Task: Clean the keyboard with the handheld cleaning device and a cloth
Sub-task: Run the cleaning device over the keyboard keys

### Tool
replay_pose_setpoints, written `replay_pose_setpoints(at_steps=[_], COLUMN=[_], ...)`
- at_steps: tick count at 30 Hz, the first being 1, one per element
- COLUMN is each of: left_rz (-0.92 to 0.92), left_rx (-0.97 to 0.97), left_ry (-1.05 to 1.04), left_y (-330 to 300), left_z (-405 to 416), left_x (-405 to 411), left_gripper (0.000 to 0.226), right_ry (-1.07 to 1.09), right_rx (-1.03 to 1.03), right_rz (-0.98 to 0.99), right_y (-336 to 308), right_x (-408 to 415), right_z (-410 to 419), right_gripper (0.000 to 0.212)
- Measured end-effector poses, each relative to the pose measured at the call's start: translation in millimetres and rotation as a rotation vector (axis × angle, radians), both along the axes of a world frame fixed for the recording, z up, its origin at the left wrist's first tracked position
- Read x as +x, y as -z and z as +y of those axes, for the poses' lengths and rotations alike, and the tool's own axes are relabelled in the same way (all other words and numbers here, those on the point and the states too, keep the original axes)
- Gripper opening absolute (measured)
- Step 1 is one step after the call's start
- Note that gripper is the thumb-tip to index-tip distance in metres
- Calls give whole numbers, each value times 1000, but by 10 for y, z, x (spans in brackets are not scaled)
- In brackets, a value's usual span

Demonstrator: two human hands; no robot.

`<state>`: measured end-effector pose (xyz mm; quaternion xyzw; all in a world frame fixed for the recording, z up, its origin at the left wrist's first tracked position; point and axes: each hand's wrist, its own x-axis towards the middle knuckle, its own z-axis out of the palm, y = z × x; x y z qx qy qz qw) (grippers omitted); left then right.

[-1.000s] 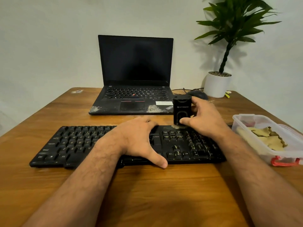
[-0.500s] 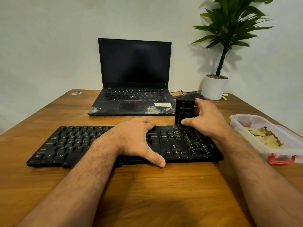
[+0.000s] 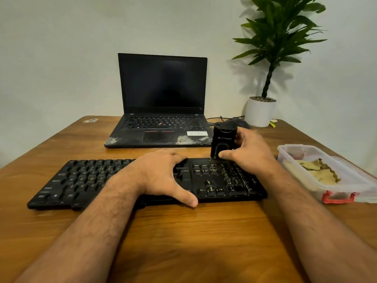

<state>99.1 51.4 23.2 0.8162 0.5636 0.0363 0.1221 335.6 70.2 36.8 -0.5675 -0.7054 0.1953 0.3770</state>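
The right hand [image 3: 247,154] grips the cleaning device [image 3: 223,142] on the keyboard [image 3: 81,180]'s far-right keys, probably brushing; the left hand [image 3: 161,174] presses flat. Next: the other keys.

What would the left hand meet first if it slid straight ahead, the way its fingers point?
Probably the laptop: the left hand lies on the keyboard, fingers pointing away over its far edge. Bare table lies between.

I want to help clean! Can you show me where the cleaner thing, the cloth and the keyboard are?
cleaner [image 3: 223,142], head view, its black front face.
cloth [image 3: 318,170], head view, crumpled middle, inside the plastic box.
keyboard [image 3: 81,180], head view, keys on its left half.
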Motion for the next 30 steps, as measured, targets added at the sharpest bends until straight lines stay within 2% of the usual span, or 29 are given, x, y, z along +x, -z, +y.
replay_pose_setpoints(at_steps=[3, 5, 8, 10, 14, 18, 23, 27, 30], left_rz=[3, 3, 7, 12, 8, 12, -13, -17, -21], left_rx=[-1, 0, -1, 5, 4, -3, -3, -3, -12], left_ry=[-11, -10, -11, -10, 0, -3, 0, -3, -2], left_y=[3, 0, -4, 1, 22, 5, 19, 12, 7], left_z=[-16, -23, -17, -3, 22, 2, 29, 27, 29], left_x=[-17, -17, -18, -23, -47, -54, -63, -59, -71], left_gripper=[148, 145, 146, 147, 149, 148, 151, 149, 150], right_ry=[-108, -210, -100, -39, -209, -58, -195, -33, -146], right_rx=[-76, -160, -42, 18, -108, 24, -91, 21, -62], right_rz=[138, 123, -4, 2, 45, -6, 38, 21, 50], right_y=[-21, -9, 45, 32, 35, 59, 57, 66, 36], right_x=[-11, -114, -274, -289, -210, -315, -274, -293, -214], right_z=[-77, -106, -20, -12, -77, -34, -61, -5, -32], right_gripper=[44, 46, 52, 55, 53, 54, 53, 52, 52])
